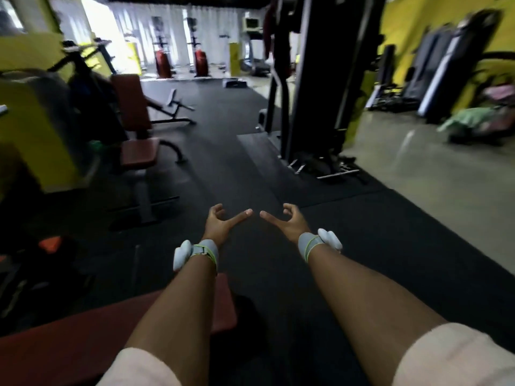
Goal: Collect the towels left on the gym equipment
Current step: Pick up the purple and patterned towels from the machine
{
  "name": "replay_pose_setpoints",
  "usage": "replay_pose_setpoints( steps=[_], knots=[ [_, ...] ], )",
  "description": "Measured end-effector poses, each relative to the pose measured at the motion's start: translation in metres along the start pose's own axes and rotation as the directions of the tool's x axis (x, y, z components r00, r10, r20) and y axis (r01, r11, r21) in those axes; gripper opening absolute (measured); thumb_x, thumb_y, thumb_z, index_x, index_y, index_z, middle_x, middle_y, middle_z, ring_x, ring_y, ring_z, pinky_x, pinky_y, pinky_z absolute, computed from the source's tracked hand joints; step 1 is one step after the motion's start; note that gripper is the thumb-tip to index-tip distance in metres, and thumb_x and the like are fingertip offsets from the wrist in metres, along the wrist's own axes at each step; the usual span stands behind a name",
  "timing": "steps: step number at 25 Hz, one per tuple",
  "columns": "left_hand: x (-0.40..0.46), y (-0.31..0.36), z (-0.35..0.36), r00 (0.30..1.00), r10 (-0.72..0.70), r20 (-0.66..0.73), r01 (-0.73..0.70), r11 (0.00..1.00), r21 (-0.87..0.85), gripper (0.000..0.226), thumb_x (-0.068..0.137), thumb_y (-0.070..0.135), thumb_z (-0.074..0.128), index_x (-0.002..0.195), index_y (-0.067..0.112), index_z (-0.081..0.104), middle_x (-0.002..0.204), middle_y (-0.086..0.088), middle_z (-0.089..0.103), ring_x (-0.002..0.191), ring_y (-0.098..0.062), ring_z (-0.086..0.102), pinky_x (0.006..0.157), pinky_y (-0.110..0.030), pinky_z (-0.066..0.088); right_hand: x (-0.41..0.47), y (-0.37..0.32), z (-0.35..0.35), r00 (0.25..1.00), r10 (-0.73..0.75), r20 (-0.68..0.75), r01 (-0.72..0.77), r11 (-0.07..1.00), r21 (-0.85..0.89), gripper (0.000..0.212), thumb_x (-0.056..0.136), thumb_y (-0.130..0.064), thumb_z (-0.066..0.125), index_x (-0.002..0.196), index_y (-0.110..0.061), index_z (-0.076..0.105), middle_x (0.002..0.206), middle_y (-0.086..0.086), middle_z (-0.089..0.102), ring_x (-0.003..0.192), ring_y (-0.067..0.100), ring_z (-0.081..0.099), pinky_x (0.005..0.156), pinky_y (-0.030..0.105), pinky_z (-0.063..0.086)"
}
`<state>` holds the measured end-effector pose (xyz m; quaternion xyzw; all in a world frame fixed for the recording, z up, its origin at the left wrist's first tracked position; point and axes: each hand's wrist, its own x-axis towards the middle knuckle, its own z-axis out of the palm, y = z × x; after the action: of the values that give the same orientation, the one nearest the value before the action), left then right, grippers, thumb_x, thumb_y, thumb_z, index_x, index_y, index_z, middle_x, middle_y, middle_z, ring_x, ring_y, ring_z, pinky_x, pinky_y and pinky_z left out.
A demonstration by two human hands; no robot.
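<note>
Both your hands are out in front over the black floor mat (250, 168), holding nothing.

Your left hand (220, 222) and right hand (289, 222) each stretch a thumb toward the other, tips near but apart, remaining fingers loosely curled. A green towel (471, 119) lies draped on blurred equipment far off to your right, by the yellow wall (412, 20). A red bench (83, 338) sits below your left forearm.

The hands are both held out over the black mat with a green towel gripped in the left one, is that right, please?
Not quite. The head view shows both hands out over the black mat, but the left hand holds nothing, and neither does the right hand. The only green cloth, possibly a towel, lies blurred on equipment far off to the right.
</note>
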<state>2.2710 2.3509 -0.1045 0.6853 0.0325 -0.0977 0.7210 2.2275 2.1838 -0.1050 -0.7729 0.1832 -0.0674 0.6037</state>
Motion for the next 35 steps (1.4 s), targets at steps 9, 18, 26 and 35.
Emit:
replay_pose_setpoints(
  steps=[9,18,26,35],
  knots=[
    [0.028,-0.018,0.325,0.840,-0.085,0.536,0.038,0.994,0.098,0.085,0.071,0.033,0.081,0.140,0.021,0.033,0.145,-0.002,0.040,0.127,-0.022,0.045,0.090,-0.041,0.046,0.024,0.076,-0.281,0.787,0.165,-0.594,-0.095,0.985,0.147,0.085,0.064,-0.049,0.081,0.135,-0.022,0.044,0.141,0.001,0.047,0.128,0.019,0.047,0.104,0.043,0.044],
    [0.077,-0.027,0.524,0.543,-0.087,0.835,-0.055,0.989,0.139,0.081,0.072,0.032,0.080,0.138,0.020,0.035,0.144,-0.003,0.040,0.121,-0.019,0.045,0.086,-0.038,0.045,0.065,0.113,-0.413,0.513,0.235,-0.826,-0.078,0.971,0.228,0.087,0.066,-0.047,0.080,0.138,-0.019,0.040,0.143,0.000,0.044,0.131,0.021,0.044,0.104,0.040,0.044],
    [0.119,-0.063,0.695,0.303,-0.212,0.929,-0.095,0.963,0.251,0.080,0.076,0.030,0.077,0.141,0.016,0.032,0.149,-0.007,0.036,0.129,-0.027,0.044,0.084,-0.041,0.044,0.135,0.171,-0.524,0.287,0.353,-0.890,-0.047,0.934,0.355,0.088,0.065,-0.046,0.081,0.137,-0.019,0.040,0.143,0.003,0.043,0.132,0.024,0.041,0.102,0.051,0.044],
    [0.168,-0.047,0.991,0.289,-0.224,0.931,-0.050,0.968,0.248,0.082,0.073,0.032,0.079,0.140,0.016,0.034,0.148,-0.006,0.036,0.129,-0.025,0.042,0.094,-0.046,0.044,0.261,0.196,-0.788,0.221,0.302,-0.927,-0.138,0.951,0.277,0.083,0.064,-0.050,0.080,0.133,-0.020,0.045,0.137,0.000,0.049,0.125,0.020,0.048,0.101,0.045,0.047]
  ],
)
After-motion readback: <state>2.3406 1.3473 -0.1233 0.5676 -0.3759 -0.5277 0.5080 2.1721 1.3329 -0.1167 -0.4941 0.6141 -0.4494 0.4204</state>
